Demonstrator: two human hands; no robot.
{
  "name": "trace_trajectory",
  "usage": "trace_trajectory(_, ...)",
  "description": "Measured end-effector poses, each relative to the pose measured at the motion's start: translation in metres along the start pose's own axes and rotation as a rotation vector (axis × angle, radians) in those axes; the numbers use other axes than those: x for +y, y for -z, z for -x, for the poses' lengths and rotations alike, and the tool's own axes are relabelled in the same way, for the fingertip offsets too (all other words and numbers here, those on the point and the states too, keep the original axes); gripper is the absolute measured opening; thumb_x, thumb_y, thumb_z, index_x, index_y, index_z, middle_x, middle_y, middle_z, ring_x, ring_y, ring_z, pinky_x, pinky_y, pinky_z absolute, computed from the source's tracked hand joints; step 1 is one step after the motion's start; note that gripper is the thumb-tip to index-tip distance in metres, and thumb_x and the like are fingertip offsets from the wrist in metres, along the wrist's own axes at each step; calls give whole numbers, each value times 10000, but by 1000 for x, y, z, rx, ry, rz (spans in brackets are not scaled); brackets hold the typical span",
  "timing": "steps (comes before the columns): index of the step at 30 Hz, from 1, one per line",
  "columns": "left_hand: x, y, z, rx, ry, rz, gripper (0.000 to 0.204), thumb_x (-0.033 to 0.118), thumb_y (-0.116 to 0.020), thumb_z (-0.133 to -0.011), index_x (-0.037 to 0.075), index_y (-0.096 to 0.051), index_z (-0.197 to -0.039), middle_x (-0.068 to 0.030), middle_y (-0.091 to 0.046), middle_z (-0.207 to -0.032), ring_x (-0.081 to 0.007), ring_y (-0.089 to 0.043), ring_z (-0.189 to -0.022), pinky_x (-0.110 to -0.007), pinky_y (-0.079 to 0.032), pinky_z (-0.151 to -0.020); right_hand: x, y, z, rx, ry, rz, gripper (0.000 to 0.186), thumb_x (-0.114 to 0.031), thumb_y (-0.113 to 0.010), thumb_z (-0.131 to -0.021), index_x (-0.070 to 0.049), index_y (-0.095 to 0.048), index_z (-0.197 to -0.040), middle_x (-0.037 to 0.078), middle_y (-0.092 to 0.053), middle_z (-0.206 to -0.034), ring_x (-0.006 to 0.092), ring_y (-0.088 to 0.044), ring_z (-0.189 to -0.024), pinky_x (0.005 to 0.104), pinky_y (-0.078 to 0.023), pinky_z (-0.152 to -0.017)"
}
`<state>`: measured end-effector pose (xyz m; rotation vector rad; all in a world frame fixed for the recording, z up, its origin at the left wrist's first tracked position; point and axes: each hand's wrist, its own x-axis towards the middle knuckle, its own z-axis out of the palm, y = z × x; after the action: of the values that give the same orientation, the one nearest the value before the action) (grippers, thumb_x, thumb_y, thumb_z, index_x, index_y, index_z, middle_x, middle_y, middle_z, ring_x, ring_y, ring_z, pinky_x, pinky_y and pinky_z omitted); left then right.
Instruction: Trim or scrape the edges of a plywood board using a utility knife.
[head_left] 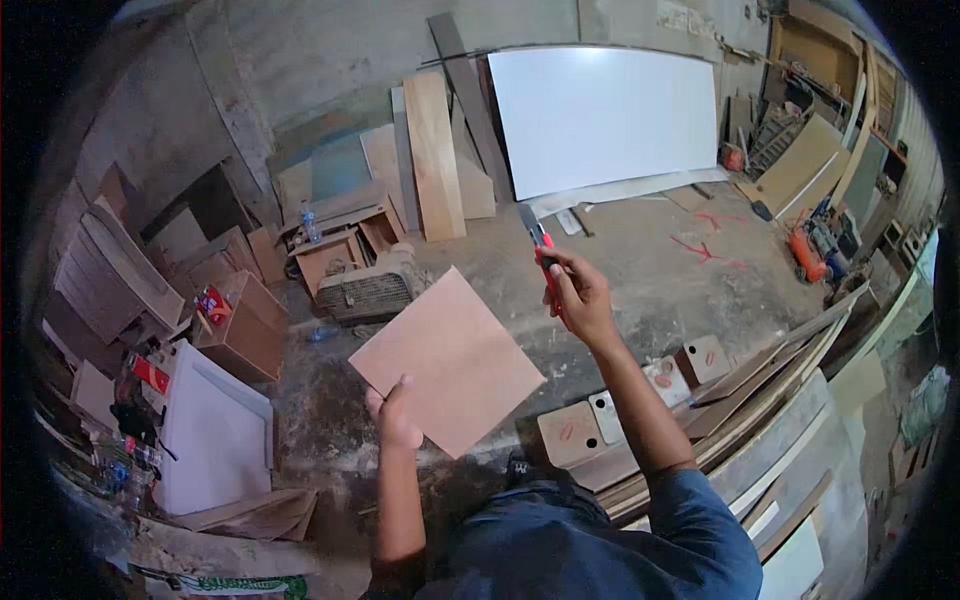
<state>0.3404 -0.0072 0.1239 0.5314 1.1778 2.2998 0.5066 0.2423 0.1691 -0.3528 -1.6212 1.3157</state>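
My left hand (397, 412) grips a square, light-brown wooden board (450, 360) by its lower left edge, thumb on top. The board is held up in front of me, turned so a corner points away. In my right hand (580, 295), raised to the right of the board, is a red and black utility knife (545, 258). Its blade end points up and away from me, apart from the board. The fingers under the board are mostly hidden.
A large white panel (605, 120) leans on the back wall beside wooden planks (433, 160). An orange machine (806, 250) stands far right. Stacked boards (760, 400) lie near my right side, with pieces with round holes (572, 436) beside them. At left are a wooden box (238, 325) and a white cabinet (215, 430).
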Motion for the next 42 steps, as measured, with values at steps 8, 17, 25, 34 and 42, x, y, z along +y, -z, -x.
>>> trace_trajectory(8, -17, 22, -3, 32, -19, -42, 472, 55, -646, -846, 5, -481, -1285, -139, -600, -1236, -279, -598, -1120, -444, -498, -933, 0, -9, 4, 120, 15, 18, 236, -74, -580, -971, -19, -608, -1199, 57, -627, -823, 80, -580, -569, 242, -453, -466)
trace_trajectory(17, -22, 13, 7, 109, 63, -19, 438, 74, -679, -834, -19, -547, -1242, -128, -626, -1199, -244, -613, -1080, -418, -492, -922, -6, -6, 12, 28, 3, 198, 184, -79, -644, -935, -42, -661, -1115, 38, -636, -687, 70, -584, -537, 245, -452, -468)
trace_trajectory(25, -36, -1, 9, 124, 101, -51, 475, 245, -701, -894, 42, -522, -1285, -113, -602, -1227, -264, -591, -1120, -466, -480, -949, -25, -23, 26, -20, 262, 395, 449, -66, -681, -883, -89, -522, -1302, 135, -678, -865, 216, -666, -712, 325, -511, -641)
trace_trajectory(34, -35, -26, 25, -82, 72, 262, 480, 154, -633, -897, 4, -481, -1327, -130, -579, -1274, -290, -582, -1156, -436, -448, -998, -7, -36, 36, 24, 120, 509, 514, -122, -774, -811, 9, -498, -1224, 122, -668, -999, 221, -659, -898, 330, -517, -817)
trace_trajectory(42, -18, -40, 17, -140, 18, -159, 360, 98, -648, -903, -18, -580, -1236, -81, -640, -1174, -174, -597, -1071, -312, -471, -927, -11, -40, 30, -43, -28, 238, 367, -27, -700, -857, 2, -516, -1173, 107, -639, -1080, 131, -635, -924, 265, -517, -764)
